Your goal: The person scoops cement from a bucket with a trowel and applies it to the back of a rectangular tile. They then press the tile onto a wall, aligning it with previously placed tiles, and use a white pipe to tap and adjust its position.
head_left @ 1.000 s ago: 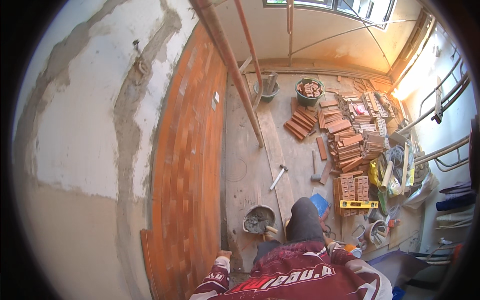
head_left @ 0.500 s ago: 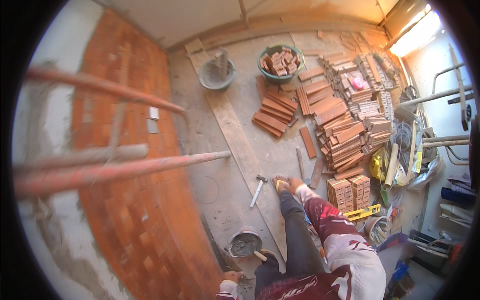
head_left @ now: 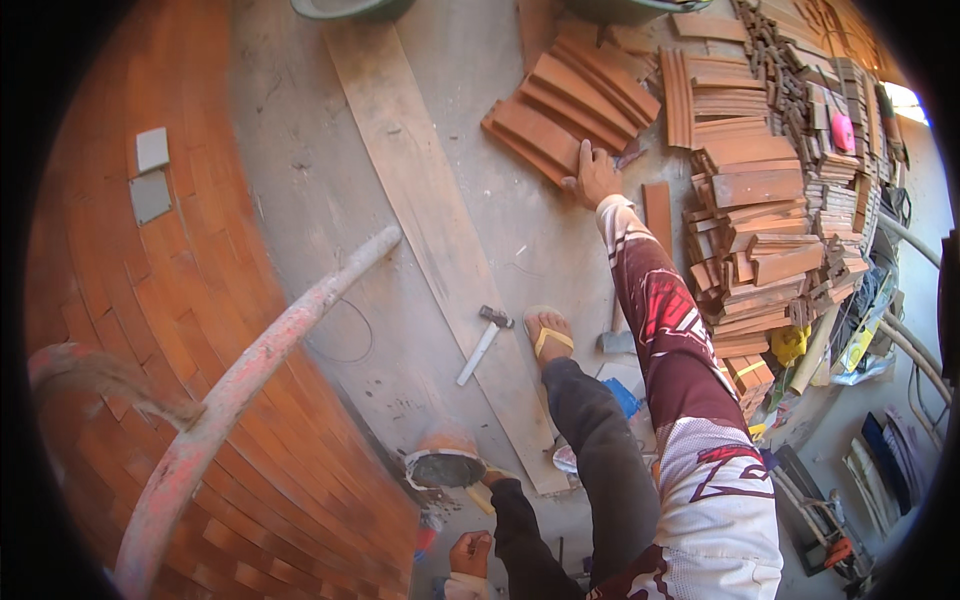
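My right hand (head_left: 597,175) reaches far forward to a small pile of terracotta tiles (head_left: 572,95) on the floor. Its thumb and fingers close on the near end of the front tile (head_left: 530,140); part of the grip is hidden by the hand itself. Low in the picture, my left hand (head_left: 470,553) is curled into a loose fist beside my left leg, with nothing visible in it. Just beyond it stands a small bucket of grey mortar (head_left: 445,468). A hammer (head_left: 484,345) with a pale handle lies by my sandalled right foot (head_left: 550,335).
A long wooden plank (head_left: 425,205) crosses the floor. Tall tile stacks (head_left: 750,190) stand on the right. To the left, a red-painted pole (head_left: 250,370) juts across the orange tiled surface (head_left: 190,340). Two tub rims (head_left: 350,10) show at the top edge.
My right hand has gone from beside my foot forward to the tile pile. The view has shifted closer to the floor, and my left hand has curled shut.
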Motion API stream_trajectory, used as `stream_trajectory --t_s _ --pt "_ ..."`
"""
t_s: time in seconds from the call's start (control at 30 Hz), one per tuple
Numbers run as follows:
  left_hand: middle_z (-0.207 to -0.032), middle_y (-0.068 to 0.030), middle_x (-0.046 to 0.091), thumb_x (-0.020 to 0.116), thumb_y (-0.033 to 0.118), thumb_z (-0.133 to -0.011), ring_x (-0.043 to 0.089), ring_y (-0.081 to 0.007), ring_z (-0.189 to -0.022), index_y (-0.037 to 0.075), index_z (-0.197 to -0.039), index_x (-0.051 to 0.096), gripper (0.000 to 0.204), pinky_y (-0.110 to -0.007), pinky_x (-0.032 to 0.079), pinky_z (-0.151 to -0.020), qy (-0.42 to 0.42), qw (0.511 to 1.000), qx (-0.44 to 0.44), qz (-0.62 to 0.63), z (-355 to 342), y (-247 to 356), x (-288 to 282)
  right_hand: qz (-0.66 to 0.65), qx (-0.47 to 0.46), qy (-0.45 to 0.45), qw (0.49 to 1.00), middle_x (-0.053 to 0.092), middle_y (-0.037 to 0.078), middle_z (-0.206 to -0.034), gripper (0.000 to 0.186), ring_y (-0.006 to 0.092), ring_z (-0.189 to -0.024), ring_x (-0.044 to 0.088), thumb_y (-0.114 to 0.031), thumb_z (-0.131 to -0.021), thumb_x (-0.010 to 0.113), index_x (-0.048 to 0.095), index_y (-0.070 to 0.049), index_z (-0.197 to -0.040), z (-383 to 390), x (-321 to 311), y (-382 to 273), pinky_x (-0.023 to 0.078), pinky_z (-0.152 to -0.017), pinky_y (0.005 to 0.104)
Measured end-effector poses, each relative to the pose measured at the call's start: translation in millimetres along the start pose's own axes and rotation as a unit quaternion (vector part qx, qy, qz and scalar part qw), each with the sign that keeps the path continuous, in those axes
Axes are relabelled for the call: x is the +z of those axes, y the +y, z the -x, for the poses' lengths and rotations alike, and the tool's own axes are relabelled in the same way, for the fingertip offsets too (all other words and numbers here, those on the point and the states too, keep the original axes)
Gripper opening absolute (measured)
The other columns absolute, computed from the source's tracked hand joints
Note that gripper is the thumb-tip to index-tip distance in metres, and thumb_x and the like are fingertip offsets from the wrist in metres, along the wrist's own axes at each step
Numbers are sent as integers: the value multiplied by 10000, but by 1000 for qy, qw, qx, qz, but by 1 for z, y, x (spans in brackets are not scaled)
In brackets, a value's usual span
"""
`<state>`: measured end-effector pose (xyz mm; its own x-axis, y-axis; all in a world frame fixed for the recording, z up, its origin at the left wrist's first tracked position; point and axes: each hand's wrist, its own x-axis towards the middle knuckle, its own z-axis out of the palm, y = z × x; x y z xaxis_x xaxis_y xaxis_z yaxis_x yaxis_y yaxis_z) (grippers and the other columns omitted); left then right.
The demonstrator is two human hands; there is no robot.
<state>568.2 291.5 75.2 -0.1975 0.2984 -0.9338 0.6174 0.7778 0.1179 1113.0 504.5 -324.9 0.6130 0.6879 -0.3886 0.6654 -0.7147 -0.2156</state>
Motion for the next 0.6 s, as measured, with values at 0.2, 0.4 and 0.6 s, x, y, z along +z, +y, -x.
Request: stream_trajectory --t_s 0.2,0.4,0.6 --pt "-846 -63 683 658 176 -878 623 -119 -784 -9 -942 677 196 -262 497 -745 -31 999 -4 -41 10 -15 17 -56 15 -128 990 584 141 -1082 660 280 -1027 580 -375 -742 773 508 -16 -1229 21 -9 -1 462 -864 446" --pt "-864 -68 681 651 210 -892 619 -113 -800 -22 -969 666 244 -266 497 -751 -45 997 59 30 41 -34 16 -701 172 -356 594 615 32 -962 368 175 -825 603 -341 -843 715 584 -67 -1051 153 -45 -37 506 -705 344" --pt "-884 -59 677 657 210 -898 615 -107 -803 -16 -1002 654 250 -266 496 -746 -6 979 195 65 112 -62 -21 -772 155 -508 350 585 104 -1085 482 264 -963 597 -278 -881 658 459 -70 -1267 415 -120 -110 514 -790 435"
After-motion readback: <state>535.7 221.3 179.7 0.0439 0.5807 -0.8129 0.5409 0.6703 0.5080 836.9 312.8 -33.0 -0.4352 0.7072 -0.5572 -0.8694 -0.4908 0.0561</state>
